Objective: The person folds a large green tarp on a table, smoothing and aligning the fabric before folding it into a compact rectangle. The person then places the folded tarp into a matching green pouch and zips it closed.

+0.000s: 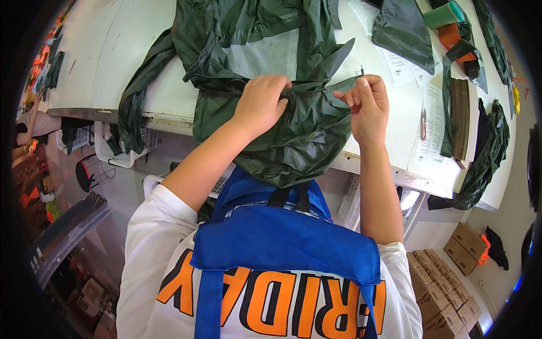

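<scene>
A dark green rain jacket (271,135) of thin, shiny fabric lies bunched over the table's near edge, its lower part hanging towards me. Pale mesh lining (262,59) shows in its middle, and one sleeve (144,79) trails off to the left. With curled fingers my left hand (262,104) grips the gathered fabric at a seam. My right hand (371,107) is closed at the jacket's right side, thumb and forefinger pinching its stretched edge. A thin dark tip (362,69) pokes up above those fingers; whether it is a cord end I cannot make out.
On the white table (118,62) at right lie a folded green pouch (402,34), printed sheets (432,121), a small knife-like tool (423,124), brown card pieces (462,118) and a green roll (443,16). White baskets (127,148) stand under the table. Cardboard boxes (446,288) are stacked lower right.
</scene>
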A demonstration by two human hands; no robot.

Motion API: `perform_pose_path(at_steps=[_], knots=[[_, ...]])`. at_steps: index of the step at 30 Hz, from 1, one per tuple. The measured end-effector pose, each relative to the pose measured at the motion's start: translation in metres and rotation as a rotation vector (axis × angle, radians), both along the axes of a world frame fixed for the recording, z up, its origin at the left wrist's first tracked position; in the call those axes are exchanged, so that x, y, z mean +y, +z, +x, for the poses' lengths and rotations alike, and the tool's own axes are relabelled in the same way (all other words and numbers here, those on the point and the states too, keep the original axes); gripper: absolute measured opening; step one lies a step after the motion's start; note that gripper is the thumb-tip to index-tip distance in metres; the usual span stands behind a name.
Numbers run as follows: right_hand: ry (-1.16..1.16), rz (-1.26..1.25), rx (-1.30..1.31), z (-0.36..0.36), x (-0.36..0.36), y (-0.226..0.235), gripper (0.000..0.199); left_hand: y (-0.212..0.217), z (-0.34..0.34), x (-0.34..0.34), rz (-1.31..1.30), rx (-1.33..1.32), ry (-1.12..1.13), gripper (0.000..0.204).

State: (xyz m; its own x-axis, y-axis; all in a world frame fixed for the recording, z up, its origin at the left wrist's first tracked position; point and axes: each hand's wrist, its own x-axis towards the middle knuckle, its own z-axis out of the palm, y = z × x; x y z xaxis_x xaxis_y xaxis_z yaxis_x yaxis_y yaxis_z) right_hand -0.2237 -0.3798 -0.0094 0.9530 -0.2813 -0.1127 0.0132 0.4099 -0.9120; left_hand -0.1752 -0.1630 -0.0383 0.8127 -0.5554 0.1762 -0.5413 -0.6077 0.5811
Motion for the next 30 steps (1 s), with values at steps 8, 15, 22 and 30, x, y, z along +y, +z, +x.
perform_pose_path(at_steps=[8, 15, 22, 30], knots=[[0.099, -0.056, -0.036, -0.013, 0.007, 0.008, 0.009, -0.004, -0.011, -0.012, 0.035, -0.007, 0.049, 0.024], [0.461, -1.467, 0.014, -0.01, 0.012, -0.003, 0.015, 0.002, -0.004, -0.014, 0.077, 0.118, 0.023, 0.018], [0.237, -1.405, 0.033, 0.005, 0.006, -0.023, 0.012, 0.004, 0.001, -0.018, 0.09, 0.117, -0.026, 0.014], [-0.021, -1.409, 0.43, -0.024, -0.119, -0.017, 0.023, -0.005, -0.005, 0.014, 0.037, 0.041, 0.025, 0.013]])
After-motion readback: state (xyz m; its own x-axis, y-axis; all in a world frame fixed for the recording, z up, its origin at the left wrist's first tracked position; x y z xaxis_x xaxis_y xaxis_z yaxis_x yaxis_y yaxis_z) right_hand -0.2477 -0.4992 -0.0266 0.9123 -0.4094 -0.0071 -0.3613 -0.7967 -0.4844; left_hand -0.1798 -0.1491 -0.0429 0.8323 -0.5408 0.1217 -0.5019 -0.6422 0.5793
